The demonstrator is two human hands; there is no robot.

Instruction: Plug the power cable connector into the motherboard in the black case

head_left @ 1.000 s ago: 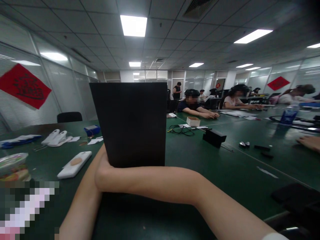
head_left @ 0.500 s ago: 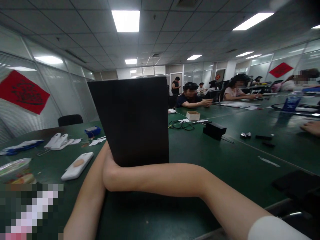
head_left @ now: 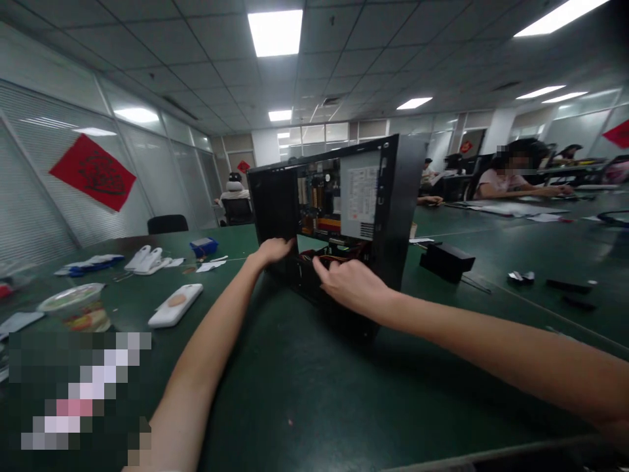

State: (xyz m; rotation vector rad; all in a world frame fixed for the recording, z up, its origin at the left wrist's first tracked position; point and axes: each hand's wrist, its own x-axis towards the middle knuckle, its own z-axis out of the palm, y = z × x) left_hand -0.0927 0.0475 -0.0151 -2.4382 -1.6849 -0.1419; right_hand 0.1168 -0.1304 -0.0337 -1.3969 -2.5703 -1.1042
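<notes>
Open computer case (head_left: 339, 216) stood upright mid-worktop (head_left: 304, 393), circuit boards and cables inside. Left hand (head_left: 273, 250) gripped its open edge; right hand (head_left: 346, 283) pinched inner cables.

My computer case (head_left: 339, 223) stands upright on the green counter (head_left: 304, 393), a black metal tower with its side panel off and the open side facing me. Inside, up top, there's a silver power supply (head_left: 361, 193) with a white label, and left of it a board with yellow and red slots (head_left: 319, 203). Lower down, a tangle of red and dark cables (head_left: 339, 252) sits in the bottom of the case. The left part of the opening is a plain dark panel. The case is angled a little, its right edge nearer to me. It stands at the middle of the counter, straight ahead of me, not tilted.
</notes>
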